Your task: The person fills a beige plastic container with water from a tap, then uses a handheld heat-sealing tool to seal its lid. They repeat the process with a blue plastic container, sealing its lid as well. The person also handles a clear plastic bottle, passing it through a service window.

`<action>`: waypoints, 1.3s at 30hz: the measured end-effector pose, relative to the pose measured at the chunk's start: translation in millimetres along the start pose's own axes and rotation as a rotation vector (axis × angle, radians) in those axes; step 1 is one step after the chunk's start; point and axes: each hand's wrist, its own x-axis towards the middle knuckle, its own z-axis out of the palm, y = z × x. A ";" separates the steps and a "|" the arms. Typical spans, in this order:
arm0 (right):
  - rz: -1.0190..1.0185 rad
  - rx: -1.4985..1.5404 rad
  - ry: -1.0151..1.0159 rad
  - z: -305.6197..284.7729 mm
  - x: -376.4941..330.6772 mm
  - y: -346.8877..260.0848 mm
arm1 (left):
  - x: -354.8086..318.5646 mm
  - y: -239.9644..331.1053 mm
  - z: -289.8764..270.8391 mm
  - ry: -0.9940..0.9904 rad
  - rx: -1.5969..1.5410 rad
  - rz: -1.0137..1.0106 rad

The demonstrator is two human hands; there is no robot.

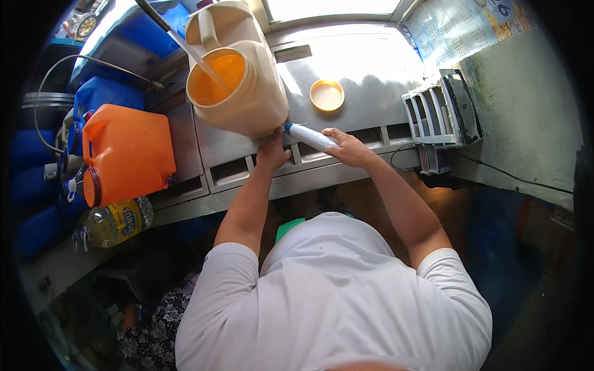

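Note:
My right hand (349, 149) is closed around a white cylinder (312, 137) with a blue end, which slants up to the left. At that blue end is my left hand (272, 154), its fingers drawn together against the lower edge of a large whitish jug (266, 93). What those fingers grip is hidden. The jug's wide mouth faces me and shows bright orange inside. A clear tube (192, 52) runs down into this opening. On the metal counter (365, 68), to the right of the jug, lies a round yellow-rimmed lid (327, 96).
An orange jerrycan (133, 151) stands left, with blue containers (108, 96) behind it and a clear bottle (124, 219) below. A slatted grey rack (430, 114) and a cable (526, 177) are at right. Another person's patterned clothing (161, 328) shows lower left.

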 end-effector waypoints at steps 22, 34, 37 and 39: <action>-0.137 1.284 0.736 -253.0 -184.4 242.5 | -69.5 -16.5 72.7 -0.191 -0.155 0.051; -0.073 0.048 1.119 -330.6 -170.5 190.2 | -148.4 -75.3 -179.1 0.096 -0.348 -0.023; -0.136 -0.336 0.747 -369.5 -212.9 27.5 | -170.8 -83.7 -279.2 0.253 -0.228 0.068; -0.245 -0.513 0.613 -392.4 -235.1 -78.2 | -177.1 -88.6 -335.1 0.368 -0.186 0.108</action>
